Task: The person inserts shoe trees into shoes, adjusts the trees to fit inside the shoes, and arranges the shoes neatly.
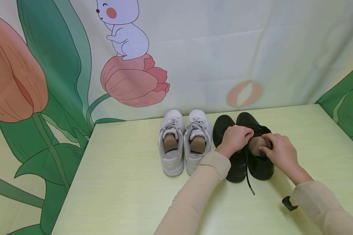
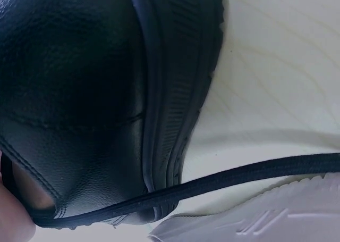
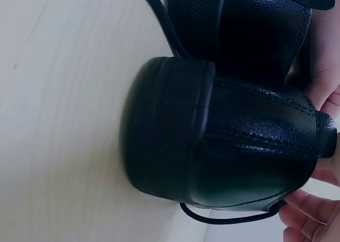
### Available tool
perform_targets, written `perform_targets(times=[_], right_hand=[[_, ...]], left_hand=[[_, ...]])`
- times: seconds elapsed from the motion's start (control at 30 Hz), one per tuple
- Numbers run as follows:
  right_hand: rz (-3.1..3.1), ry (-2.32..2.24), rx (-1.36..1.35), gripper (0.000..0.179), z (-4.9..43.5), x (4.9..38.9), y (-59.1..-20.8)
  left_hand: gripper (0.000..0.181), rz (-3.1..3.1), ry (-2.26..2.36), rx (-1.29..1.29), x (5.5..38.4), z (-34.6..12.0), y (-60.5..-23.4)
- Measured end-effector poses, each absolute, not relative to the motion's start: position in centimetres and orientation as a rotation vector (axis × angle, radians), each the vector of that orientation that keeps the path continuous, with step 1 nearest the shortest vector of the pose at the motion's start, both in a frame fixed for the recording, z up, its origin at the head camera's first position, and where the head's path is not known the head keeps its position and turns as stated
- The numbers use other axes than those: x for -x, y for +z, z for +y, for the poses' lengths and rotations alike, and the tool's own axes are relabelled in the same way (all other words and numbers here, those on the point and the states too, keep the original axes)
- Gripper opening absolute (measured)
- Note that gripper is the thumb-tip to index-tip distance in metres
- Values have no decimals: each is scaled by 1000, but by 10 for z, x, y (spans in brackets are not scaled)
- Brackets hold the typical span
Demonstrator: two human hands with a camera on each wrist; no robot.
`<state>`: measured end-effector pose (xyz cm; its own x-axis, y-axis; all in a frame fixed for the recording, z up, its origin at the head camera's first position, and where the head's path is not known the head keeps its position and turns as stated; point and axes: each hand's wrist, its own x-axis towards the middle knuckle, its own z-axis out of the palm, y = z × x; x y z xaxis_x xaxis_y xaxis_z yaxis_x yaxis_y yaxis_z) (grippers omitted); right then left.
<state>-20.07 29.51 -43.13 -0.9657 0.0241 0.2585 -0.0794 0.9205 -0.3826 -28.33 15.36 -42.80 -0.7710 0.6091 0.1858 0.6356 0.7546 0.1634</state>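
A pair of black leather shoes stands side by side, a left one (image 1: 222, 125) and a right one (image 1: 260, 168). A brown insert (image 1: 256, 146) fills the opening of the right shoe. My left hand (image 1: 235, 138) reaches across the left shoe, its fingertips pinching the black shoelace at the right shoe's lacing. One loose shoelace (image 1: 249, 182) end trails toward me between the heels; in the left wrist view a shoelace (image 2: 212, 184) runs taut-looking past the sole. My right hand (image 1: 282, 151) grips the right side of the right shoe's opening, thumb over the insert.
Left of the black pair stand two white sneakers (image 1: 172, 163) with brown inserts. A small black clip-like piece (image 1: 289, 203) shows beside my right cuff. The pale yellow-green table (image 1: 120, 163) ends at a printed cloth backdrop (image 1: 194, 75).
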Motion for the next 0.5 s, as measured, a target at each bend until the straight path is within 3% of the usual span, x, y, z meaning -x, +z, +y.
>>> perform_targets(times=[0.5], right_hand=[[-2813, 544, -46, 34, 302, 201, -434]], left_hand=[[19, -2824, -314, 1009, 284, 155, -429]])
